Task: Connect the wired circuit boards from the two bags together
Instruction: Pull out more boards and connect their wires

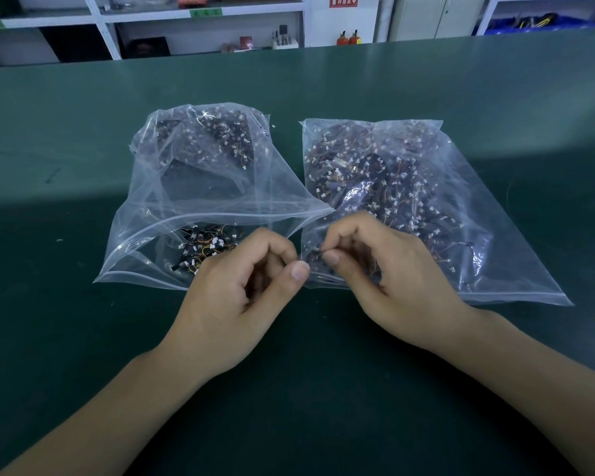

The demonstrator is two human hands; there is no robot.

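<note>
Two clear zip bags lie on the green table. The left bag [200, 187] is open at its near end, with small black wired circuit boards [203, 247] and white connectors showing at its mouth. The right bag [426, 214] is full of the same dark boards. My left hand [241, 293] sits just in front of the left bag, fingers curled with thumb against forefinger. My right hand [375, 269] rests on the near corner of the right bag and pinches a small dark part [318, 250] between thumb and fingers. Both hands nearly touch at the thumbs; whatever lies between them is mostly hidden.
The green table [323, 389] stretches wide around the bags. White shelving [145, 32] with boxes and small items stands behind the far edge, and a blue bin [529, 22] sits at the back right.
</note>
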